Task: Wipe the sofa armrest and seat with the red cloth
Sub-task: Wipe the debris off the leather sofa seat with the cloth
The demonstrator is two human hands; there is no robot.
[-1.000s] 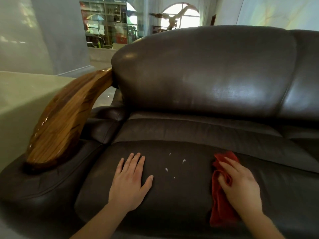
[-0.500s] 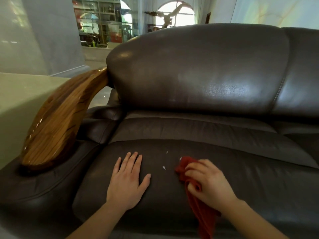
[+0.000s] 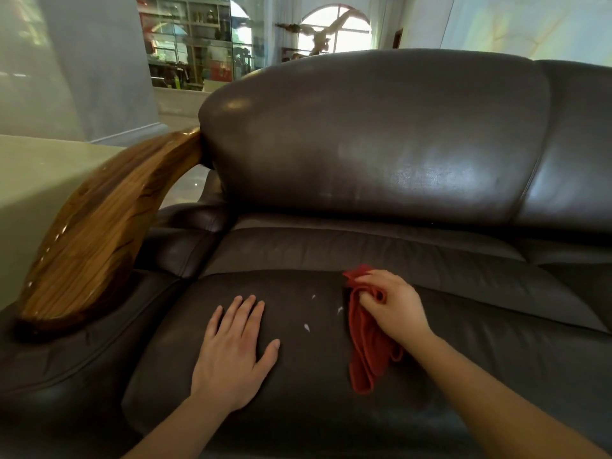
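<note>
right hand (image 3: 394, 306) clutches crumpled red cloth (image 3: 366, 346); left hand (image 3: 231, 349) flat on glossy leather seat (image 3: 463, 359).

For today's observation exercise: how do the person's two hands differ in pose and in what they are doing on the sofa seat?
The left hand lies flat and open, holding nothing; the right hand is curled, gripping the red cloth. The left is nearer the wooden armrest, the right farther. Both rest on the seat.

dim, backlit, perhaps slightly blurred

Two bare forearms, no sleeves, left hand (image 3: 231, 351), right hand (image 3: 395, 308)
</note>
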